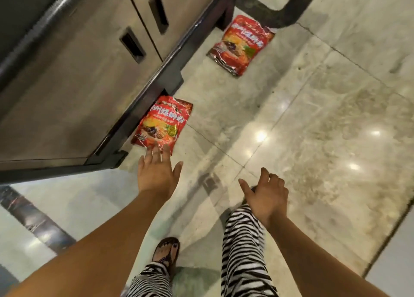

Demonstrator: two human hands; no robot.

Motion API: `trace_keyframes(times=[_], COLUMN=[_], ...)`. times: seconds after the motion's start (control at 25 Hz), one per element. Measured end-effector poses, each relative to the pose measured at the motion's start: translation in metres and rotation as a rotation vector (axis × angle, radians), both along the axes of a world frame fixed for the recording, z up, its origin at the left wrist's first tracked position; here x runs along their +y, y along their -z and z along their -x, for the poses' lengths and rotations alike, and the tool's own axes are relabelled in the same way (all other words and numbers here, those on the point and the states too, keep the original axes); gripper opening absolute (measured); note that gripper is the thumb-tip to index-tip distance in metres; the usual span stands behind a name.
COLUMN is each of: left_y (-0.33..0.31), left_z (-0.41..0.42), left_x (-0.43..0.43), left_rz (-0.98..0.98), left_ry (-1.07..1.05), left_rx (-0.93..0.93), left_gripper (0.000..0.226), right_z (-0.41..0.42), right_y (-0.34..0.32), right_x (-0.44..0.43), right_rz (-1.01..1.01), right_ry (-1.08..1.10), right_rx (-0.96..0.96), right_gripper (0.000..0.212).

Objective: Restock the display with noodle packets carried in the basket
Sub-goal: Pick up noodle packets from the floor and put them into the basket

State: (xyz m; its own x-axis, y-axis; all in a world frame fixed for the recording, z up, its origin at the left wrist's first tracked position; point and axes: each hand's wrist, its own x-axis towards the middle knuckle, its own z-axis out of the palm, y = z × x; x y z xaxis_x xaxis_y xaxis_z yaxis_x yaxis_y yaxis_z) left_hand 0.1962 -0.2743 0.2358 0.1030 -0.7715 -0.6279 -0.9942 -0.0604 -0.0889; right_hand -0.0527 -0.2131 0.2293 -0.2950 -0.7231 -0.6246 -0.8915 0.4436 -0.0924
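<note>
Two red noodle packets lie flat on the marble floor beside a display counter. The nearer packet [161,123] has one end tucked under the counter's dark base. My left hand [156,172] stretches down toward it, fingers straight, fingertips at its near edge. The farther packet [242,43] lies by the counter's far corner. My right hand [266,194] hangs over my knee, fingers loosely curled, holding nothing. No basket is in view.
The counter [74,77] with brown doors and recessed handles fills the upper left, its dark base rail [161,72] overhanging the floor. Glossy marble floor [324,117] spreads to the right. My striped trouser legs and a sandalled foot [167,254] are below.
</note>
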Motion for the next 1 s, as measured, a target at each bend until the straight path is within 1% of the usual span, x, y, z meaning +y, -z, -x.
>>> trace_keyframes(times=[0.16,0.32,0.44,0.56,0.68,0.76,0.88,1.0], left_y=[0.014,0.026,0.043,0.077,0.136,0.185,0.251,0.317], left_z=[0.039,0.069,0.079,0.086,0.094,0.103,0.112,0.111], left_x=[-0.041,-0.078,-0.106,-0.132,-0.162,-0.176,-0.197,-0.225], left_rz=[-0.011,0.015,0.004,0.022,0.053,0.137,0.261,0.378], left_ry=[-0.146,-0.236,-0.283,-0.325,-0.373,-0.441,-0.462,-0.448], left_rx=[0.014,0.031,0.034,0.037,-0.003,0.005,0.032,0.09], left_gripper=[0.076,0.083,0.089,0.092,0.095,0.096,0.097,0.102], right_z=[0.054,0.085,0.095,0.098,0.099,0.101,0.102,0.105], right_y=[0.022,0.039,0.052,0.078,0.14,0.192,0.256,0.312], right_x=[-0.077,-0.145,-0.195,-0.243,-0.294,-0.328,-0.375,-0.429], right_rz=[-0.014,0.029,0.016,0.098,0.076,0.048,0.036,0.147], right_ry=[-0.153,-0.178,-0.183,-0.059,0.112,0.207,0.334,0.491], right_rx=[0.058,0.105,0.082,-0.006,-0.129,-0.203,-0.322,-0.549], right_gripper=[0.081,0.082,0.082,0.083,0.089,0.095,0.103,0.105])
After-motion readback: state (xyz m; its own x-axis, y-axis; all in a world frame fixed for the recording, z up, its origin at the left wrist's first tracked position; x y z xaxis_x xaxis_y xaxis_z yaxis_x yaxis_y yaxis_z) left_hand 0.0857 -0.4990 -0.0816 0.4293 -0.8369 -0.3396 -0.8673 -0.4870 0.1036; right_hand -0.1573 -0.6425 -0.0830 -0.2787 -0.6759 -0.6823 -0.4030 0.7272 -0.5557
